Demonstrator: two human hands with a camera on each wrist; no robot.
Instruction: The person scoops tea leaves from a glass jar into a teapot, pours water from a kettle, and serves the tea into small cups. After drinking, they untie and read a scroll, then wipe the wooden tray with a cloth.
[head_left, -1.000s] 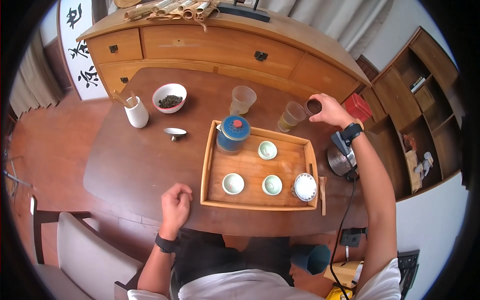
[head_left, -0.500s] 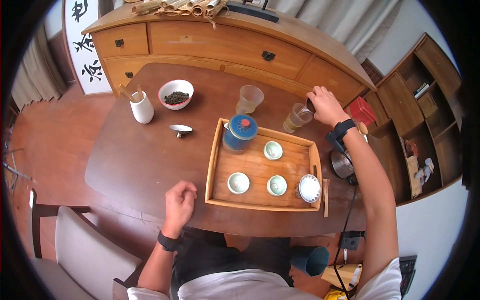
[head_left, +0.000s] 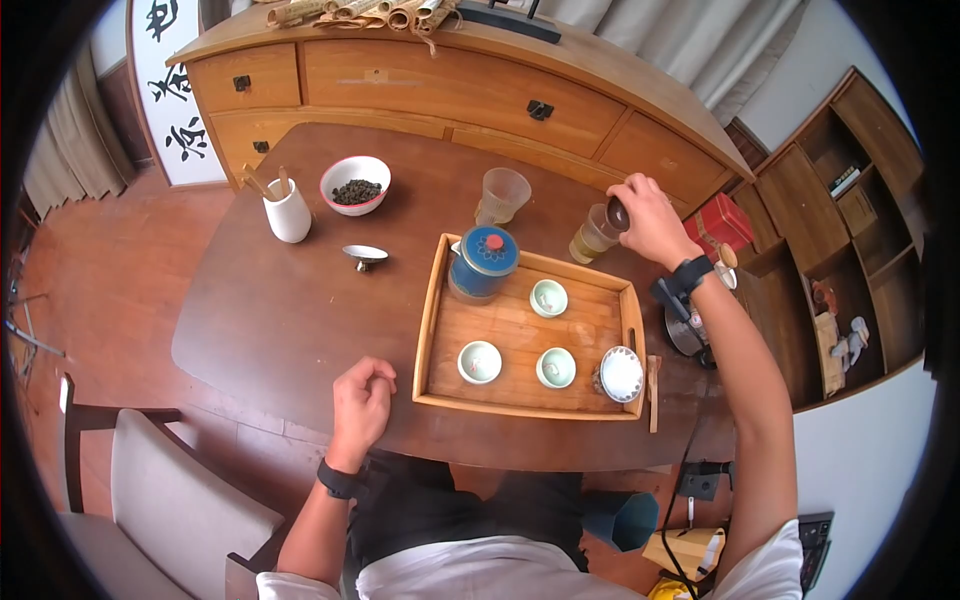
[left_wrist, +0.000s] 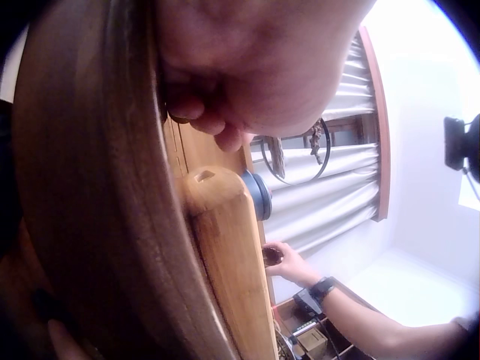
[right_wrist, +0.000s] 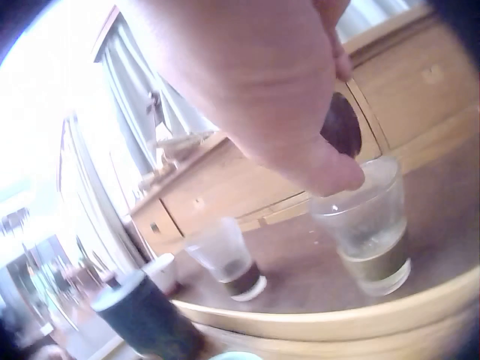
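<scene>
My right hand grips a small dark cup by its sides, beyond the tray's far right corner. The cup is tipped over a clear drinking glass with a yellowish band near its base. In the right wrist view, the dark cup is partly hidden behind my fingers, close above the glass rim. Loosely curled and holding nothing, my left hand rests at the near table edge, left of the wooden tray. On that tray stand a blue-lidded teapot, several pale green cups and a patterned white cup.
Behind the teapot stands a second glass. A bowl of dark tea leaves, a white tool holder and a small metal strainer stand at left. A kettle and a wooden stick lie right of the tray.
My right hand has brought the dark cup left to the near glass and turned it from nearly upright to tipped. My left hand stays at the table edge; the head view has shifted slightly.
</scene>
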